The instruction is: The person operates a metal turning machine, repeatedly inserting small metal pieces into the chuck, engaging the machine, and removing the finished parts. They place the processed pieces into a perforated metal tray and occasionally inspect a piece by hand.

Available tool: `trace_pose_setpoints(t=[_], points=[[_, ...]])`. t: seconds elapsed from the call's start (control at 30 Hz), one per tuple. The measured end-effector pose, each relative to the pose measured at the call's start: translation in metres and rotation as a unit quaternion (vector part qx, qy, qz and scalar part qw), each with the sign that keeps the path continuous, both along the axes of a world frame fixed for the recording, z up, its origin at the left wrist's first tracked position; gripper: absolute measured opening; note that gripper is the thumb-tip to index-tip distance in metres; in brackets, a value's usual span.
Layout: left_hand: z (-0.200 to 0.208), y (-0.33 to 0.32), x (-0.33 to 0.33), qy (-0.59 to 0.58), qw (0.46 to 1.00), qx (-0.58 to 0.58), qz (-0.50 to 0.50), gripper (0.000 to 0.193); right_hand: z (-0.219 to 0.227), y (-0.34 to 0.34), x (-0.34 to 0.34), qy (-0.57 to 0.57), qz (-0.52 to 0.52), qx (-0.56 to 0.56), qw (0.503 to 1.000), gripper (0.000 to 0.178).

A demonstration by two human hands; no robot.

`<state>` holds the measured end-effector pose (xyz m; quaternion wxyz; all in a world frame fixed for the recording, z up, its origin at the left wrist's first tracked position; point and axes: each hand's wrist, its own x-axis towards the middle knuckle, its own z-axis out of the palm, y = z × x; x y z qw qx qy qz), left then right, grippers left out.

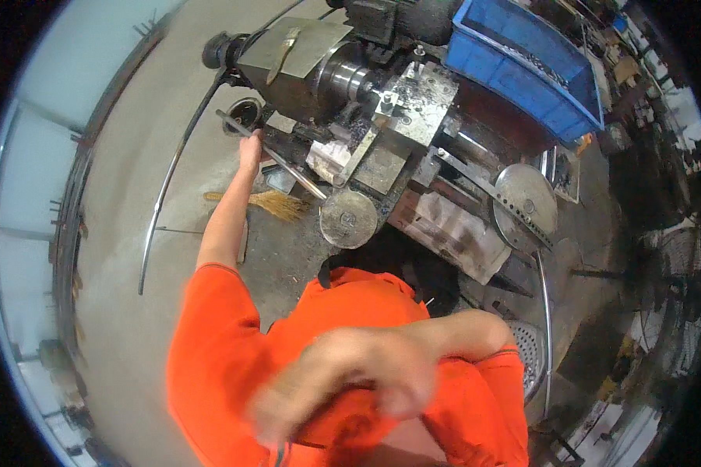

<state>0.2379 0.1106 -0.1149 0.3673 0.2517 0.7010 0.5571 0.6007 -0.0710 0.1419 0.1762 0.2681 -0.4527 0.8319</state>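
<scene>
Left hand (251,149) around one metal bar (300,177), right hand (346,370) blurred — grip unclear, one blue bin (516,87)

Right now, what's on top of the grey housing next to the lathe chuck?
A brush lies on the flat top of the grey housing. The patch directly beneath the brush is covered, so anything under it can't be seen.
</scene>
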Motion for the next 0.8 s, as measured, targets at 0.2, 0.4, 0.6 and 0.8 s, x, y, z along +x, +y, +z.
trace_pose_setpoints(t=[0.2, 0.4, 0.6, 0.8], points=[[-0.018, -0.002, -0.018, 0.022, 0.999, 0.009, 0.027, 0.028, -0.003, 0.001, -0.032, 0.113, -0.054, -0.062, 0.99, 0.062], [-0.013, -0.007, -0.006, 0.001, 0.999, 0.036, 0.02, 0.03, 0.001, 0.003, -0.042, 0.007, -0.244, 0.058, 0.968, 0.049], [-0.008, -0.008, -0.004, 0.028, 0.999, 0.024, 0.022, 0.029, -0.002, 0.043, -0.063, -0.045, -0.28, 0.359, 0.889, 0.056], [-0.022, -0.006, -0.004, -0.028, 0.998, 0.061, 0.018, 0.029, 0.017, -0.002, -0.05, 0.117, -0.121, 0.186, 0.968, 0.059]])
